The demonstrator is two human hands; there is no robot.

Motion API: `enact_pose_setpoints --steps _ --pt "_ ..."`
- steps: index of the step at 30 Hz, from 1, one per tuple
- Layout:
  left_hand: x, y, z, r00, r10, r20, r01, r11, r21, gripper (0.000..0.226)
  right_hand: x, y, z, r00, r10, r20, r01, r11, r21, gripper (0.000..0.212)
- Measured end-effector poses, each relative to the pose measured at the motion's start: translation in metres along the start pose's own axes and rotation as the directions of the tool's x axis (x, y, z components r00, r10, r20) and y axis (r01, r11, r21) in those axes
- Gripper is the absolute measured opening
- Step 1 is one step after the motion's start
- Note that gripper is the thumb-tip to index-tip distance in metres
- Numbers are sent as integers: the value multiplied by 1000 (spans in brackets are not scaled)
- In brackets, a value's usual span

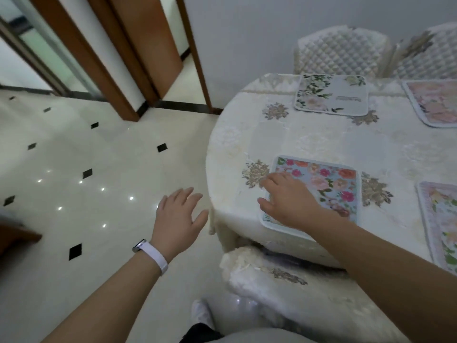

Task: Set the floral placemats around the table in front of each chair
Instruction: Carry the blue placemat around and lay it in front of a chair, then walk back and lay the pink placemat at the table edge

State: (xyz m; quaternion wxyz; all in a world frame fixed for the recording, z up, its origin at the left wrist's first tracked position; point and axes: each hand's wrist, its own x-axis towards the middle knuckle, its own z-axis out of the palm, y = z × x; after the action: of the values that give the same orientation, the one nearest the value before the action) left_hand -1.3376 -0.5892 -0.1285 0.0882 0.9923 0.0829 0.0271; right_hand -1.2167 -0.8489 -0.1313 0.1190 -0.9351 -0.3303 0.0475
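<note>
Right hand (289, 201) lies flat, fingers spread, on the blue floral placemat (331, 184); left hand (178, 216) hovers splayed, seemingly beside the table (321, 139).

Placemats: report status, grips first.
Left grip open, over the floor. Right grip flat on blue floral placemat, near edge. Three more placemats laid. Nothing obstructing.

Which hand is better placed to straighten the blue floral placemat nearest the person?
Right. The right hand rests on the blue placemat; the left hand hovers over the floor, beside the table.
</note>
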Motion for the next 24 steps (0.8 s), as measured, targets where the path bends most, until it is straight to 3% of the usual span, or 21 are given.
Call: enact_pose_setpoints --steps 9,17,24 --pt "-30 -158 -25 988 -154 -22 152 985 -84 59 80 -158 28 990 -132 47 137 984 -118 62" --pt "-46 -312 -59 980 -186 -68 174 973 -153 60 159 -302 40 980 -196 9 195 969 -154 55" --pt "-49 -381 -79 979 -173 -104 145 962 -231 59 192 -367 44 942 -335 9 331 926 -184 55"
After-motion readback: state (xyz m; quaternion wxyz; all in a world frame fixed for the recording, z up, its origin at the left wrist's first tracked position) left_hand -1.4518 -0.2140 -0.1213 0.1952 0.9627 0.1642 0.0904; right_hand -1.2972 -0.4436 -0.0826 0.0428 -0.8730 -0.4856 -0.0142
